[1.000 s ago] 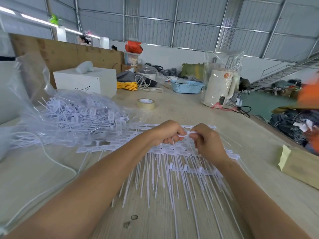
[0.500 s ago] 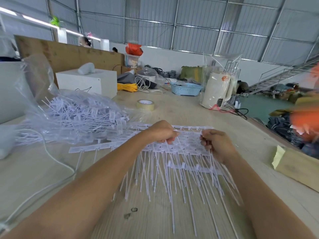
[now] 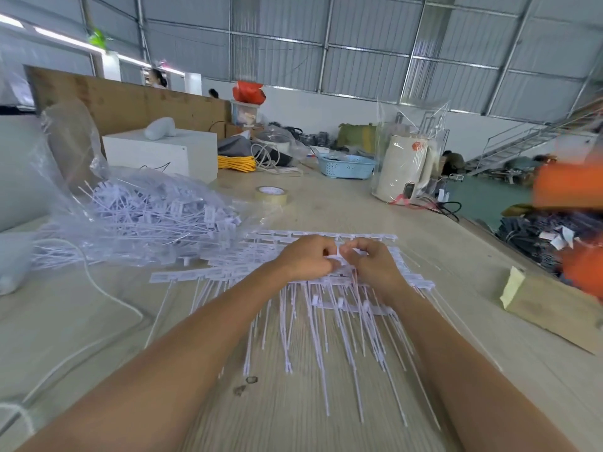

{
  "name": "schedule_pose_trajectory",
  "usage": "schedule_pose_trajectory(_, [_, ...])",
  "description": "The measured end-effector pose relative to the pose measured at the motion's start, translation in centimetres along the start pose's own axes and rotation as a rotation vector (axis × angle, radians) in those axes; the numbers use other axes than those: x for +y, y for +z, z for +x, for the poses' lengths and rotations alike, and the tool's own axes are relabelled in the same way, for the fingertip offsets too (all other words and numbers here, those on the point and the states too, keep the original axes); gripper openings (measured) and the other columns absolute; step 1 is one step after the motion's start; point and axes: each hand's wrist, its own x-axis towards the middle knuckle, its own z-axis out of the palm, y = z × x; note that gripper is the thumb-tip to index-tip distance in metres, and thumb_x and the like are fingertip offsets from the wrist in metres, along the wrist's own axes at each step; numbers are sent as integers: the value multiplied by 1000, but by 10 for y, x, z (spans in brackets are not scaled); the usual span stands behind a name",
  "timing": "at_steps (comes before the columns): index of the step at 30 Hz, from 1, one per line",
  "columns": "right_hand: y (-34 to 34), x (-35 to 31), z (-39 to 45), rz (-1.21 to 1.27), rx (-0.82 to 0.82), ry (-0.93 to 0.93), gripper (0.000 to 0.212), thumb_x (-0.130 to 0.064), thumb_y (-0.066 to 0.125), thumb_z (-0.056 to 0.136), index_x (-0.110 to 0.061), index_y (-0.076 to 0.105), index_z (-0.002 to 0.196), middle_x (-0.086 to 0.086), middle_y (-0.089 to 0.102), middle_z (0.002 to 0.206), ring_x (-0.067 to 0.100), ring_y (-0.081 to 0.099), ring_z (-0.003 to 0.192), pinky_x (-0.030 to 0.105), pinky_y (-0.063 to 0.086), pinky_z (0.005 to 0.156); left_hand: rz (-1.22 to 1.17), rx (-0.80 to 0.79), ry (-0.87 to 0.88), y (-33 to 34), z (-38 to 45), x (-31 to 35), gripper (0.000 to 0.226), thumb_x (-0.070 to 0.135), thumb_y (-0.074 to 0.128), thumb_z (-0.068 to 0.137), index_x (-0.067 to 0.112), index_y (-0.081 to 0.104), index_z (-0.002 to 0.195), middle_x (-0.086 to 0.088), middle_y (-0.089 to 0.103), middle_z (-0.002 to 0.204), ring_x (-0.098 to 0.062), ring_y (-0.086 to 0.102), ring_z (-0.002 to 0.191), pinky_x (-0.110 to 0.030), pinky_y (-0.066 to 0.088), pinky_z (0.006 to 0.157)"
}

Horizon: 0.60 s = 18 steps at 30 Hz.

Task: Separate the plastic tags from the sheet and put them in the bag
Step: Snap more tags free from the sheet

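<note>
A stack of white plastic tag sheets (image 3: 329,308) lies on the wooden table (image 3: 293,419), the long tag tails pointing toward me. My left hand (image 3: 306,257) and my right hand (image 3: 375,265) meet over the top of the stack, fingers curled, pinching a white tag (image 3: 336,258) between them. A clear plastic bag (image 3: 137,216) full of loose white tags lies open at the left, its mouth facing the sheets.
A tape roll (image 3: 271,194) sits behind the sheets. Farther back stand a white box (image 3: 163,154), a blue basket (image 3: 347,166) and a bagged white kettle (image 3: 404,168). A white cord (image 3: 107,291) runs at the left, a wooden block (image 3: 551,308) at the right.
My right hand, which had pulled away to the right half a second ago, has come back to my left hand. Both now pinch a tag at the top of the stack.
</note>
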Motion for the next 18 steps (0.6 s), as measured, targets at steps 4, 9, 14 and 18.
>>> schedule_pose_trajectory(4, [2, 0, -1, 123, -20, 48, 9, -11, 55, 94, -7, 61, 89, 12, 61, 89, 20, 62, 68, 22, 54, 58, 52, 9, -7, 2, -1, 0, 15, 36, 58, 90, 25, 55, 99, 0, 56, 86, -21, 51, 78, -29, 38, 67])
schedule_pose_trajectory(9, [-4, 2, 3, 156, 85, 47, 15, -10, 55, 93, -12, 60, 80, 4, 60, 76, 13, 58, 65, 17, 50, 54, -67, 31, -30, 0, 0, -6, 7, 35, 62, 88, 30, 58, 90, 4, 60, 81, -18, 56, 67, -28, 43, 63])
schedule_pose_trajectory(14, [-10, 5, 4, 201, 10, 61, 17, -9, 59, 91, -13, 62, 75, 5, 62, 76, 14, 61, 64, 25, 53, 60, -156, -43, -70, -2, 0, -8, 17, 24, 64, 88, 11, 62, 98, -2, 54, 96, -19, 55, 86, -27, 41, 76])
schedule_pose_trajectory(18, [-5, 8, -1, 148, -171, 2, 12, -8, 61, 90, -3, 56, 80, 11, 64, 62, 20, 62, 54, 27, 54, 53, -141, -68, -10, -2, -2, -8, 15, 24, 69, 84, 14, 61, 76, -2, 56, 71, -16, 51, 67, -28, 37, 62])
